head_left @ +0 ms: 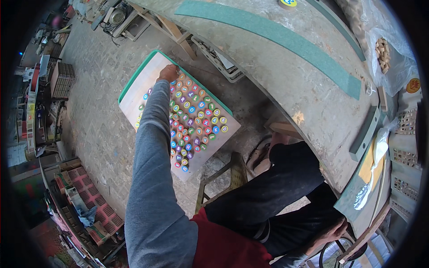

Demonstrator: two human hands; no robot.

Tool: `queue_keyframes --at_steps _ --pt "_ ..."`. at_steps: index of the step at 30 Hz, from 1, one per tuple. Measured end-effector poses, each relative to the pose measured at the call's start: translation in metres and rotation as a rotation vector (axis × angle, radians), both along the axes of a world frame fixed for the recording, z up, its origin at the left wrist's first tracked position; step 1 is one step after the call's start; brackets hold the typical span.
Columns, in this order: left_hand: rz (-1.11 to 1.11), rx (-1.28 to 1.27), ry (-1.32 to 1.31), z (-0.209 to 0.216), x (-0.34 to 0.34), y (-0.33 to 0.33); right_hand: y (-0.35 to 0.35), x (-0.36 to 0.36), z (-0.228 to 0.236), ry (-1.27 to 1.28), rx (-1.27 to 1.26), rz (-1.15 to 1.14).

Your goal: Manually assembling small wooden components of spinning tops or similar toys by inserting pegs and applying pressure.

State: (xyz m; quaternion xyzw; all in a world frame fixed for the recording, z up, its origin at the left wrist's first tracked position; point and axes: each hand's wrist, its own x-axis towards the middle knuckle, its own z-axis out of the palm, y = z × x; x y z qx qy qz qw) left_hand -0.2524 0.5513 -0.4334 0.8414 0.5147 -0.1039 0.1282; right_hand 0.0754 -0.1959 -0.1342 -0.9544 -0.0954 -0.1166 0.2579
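Note:
My left hand (168, 73) is at the far end of a pale board (149, 80) with a green rim. Its fingers are closed, and whatever they hold, if anything, is hidden under the hand. Beside and below it, many small round discs (191, 109) with coloured letter tops stand close together on the board. My grey-sleeved forearm crosses over the board and covers some of them. At the lower right, my right hand (333, 233) is low beside my dark-trousered leg, away from the discs. Its fingers are too obscured to read.
A worktable (277, 58) on the right carries a long green strip (268, 33), a yellow-topped disc (288, 3) and a clear bag of small wooden pieces (383, 54). A wooden stool (237, 174) stands near my knee. Pink crates (91, 192) are at the lower left.

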Motion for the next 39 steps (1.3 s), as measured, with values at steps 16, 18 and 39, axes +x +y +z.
queue_keyframes --at_steps 16,18,39 --pt "0.422 0.196 -0.813 0.072 -0.031 -0.028 -0.028 0.018 -0.029 -0.147 0.194 0.021" --pt "0.199 0.482 -0.848 0.081 -0.040 -0.049 -0.030 0.021 -0.028 -0.199 0.272 0.084" --pt "0.272 -0.208 -1.328 0.258 0.031 -0.341 0.036 0.009 -0.010 -0.269 0.167 0.309"
